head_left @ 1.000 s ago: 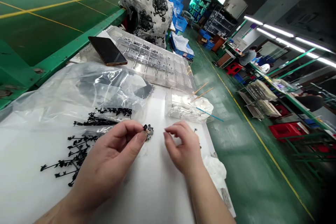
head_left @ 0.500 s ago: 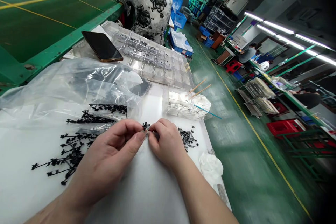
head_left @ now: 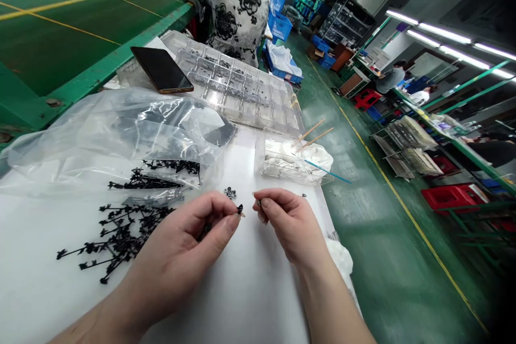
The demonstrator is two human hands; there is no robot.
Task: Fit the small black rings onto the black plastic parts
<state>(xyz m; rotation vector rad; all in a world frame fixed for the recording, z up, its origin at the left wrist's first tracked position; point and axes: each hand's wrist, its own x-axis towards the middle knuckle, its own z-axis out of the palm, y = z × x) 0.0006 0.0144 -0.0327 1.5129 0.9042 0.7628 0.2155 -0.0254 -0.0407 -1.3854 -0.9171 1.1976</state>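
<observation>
My left hand (head_left: 181, 250) pinches a small black plastic part (head_left: 240, 209) between thumb and forefinger. My right hand (head_left: 290, 223) faces it a short way to the right, its fingertips closed on a tiny dark piece (head_left: 258, 202). Just above the gap between my hands lies a small heap of dark rings (head_left: 230, 192). Branching black plastic sprues (head_left: 124, 236) spread across the white work surface (head_left: 250, 285) left of my left hand. Another sprue (head_left: 173, 165) lies near the clear plastic bag (head_left: 113, 129).
A clear compartment tray of small parts (head_left: 237, 86) and a phone (head_left: 161, 69) lie beyond the bag. A clear box holds white cloth (head_left: 296, 161), wooden sticks (head_left: 316, 131) and a blue stick (head_left: 327, 171). A person in a floral top (head_left: 234, 11) stands beyond. A green floor aisle runs along the right.
My hands, touching at the fingertips half a second ago, have moved apart, the right one going right. The ring heap shows again, and the black sprue cluster right of my hands no longer shows.
</observation>
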